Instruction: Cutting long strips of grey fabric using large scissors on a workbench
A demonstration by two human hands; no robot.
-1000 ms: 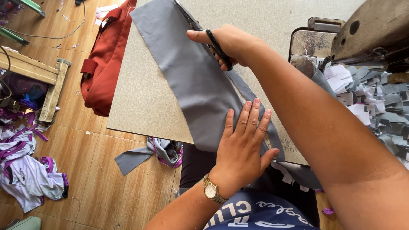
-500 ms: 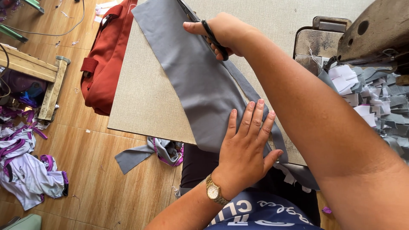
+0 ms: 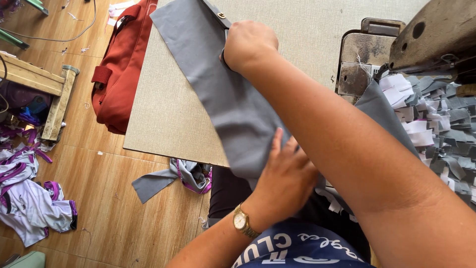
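Here, a long strip of grey fabric [image 3: 223,94] lies slantwise across the beige table [image 3: 168,114], its far end reaching toward the table's back edge and its near end hanging over the front edge toward the person's lap. The right hand [image 3: 248,44] sits on the fabric well back on the table, fingers curled shut around a pair of scissors [image 3: 224,27], of which only a dark blade with a brass pivot and a bit of handle show. The left hand [image 3: 285,178], wearing a gold wristwatch [image 3: 241,222], rests at the table's front edge with fingers fairly straight and pressed against the fabric; whether it pinches the cloth cannot be told, since the right forearm covers part of it. To the right of the table stands a sewing machine [image 3: 421,39], with a heap of grey and white fabric scraps [image 3: 436,119] below it. Left of the table hangs a red bag [image 3: 124,69], and on the wooden floor just in front of the table lies a crumpled grey and purple cloth [image 3: 173,178].
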